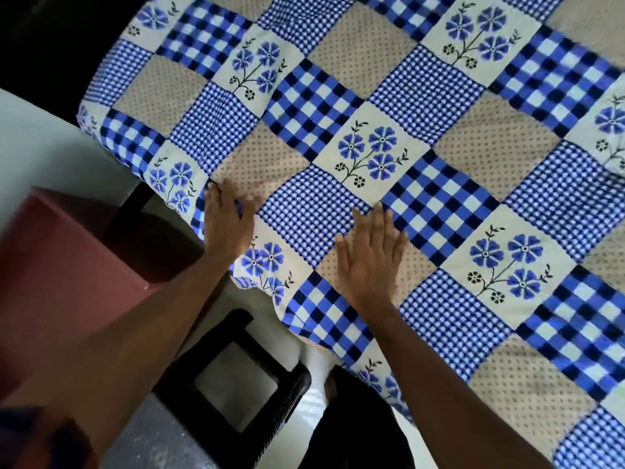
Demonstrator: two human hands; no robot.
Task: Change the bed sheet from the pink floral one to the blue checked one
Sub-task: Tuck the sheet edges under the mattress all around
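The blue checked sheet [389,137] lies spread over the bed, and near its left edge the left hand [227,221] and right hand [370,255] press flat with straight fingers, grasping nothing, apparently to smooth wrinkles.

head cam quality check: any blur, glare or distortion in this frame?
Head view: the wide lens bows the blue checked sheet squares toward the frame edges; motion smear on the left hand fingers and on the sheet's far-right checks; the right hand is fairly sharp; the top-left corner falls to near black; the light is soft, with no glare on the fabric.
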